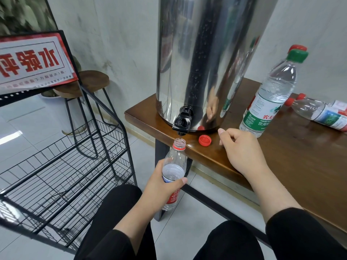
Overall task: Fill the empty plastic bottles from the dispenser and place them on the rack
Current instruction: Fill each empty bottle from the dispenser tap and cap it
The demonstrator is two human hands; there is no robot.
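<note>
A tall steel dispenser (204,53) stands on the wooden table (293,158), its black tap (181,123) hanging over the table's left edge. My left hand (161,186) is shut on an uncapped plastic bottle (175,166) with a red label, held upright with its mouth right under the tap; water stands in it up to the shoulder. The bottle's red cap (204,140) lies on the table by the tap. My right hand (242,149) rests on the table edge beside the cap, fingers loosely curled, holding nothing.
A black wire rack (62,166) with a red-and-white sign (32,61) stands at the left, its shelves bare. A capped green-label bottle (270,98) stands upright right of the dispenser, and capped bottles (319,113) lie on the table beyond. A wooden stool (84,85) stands behind the rack.
</note>
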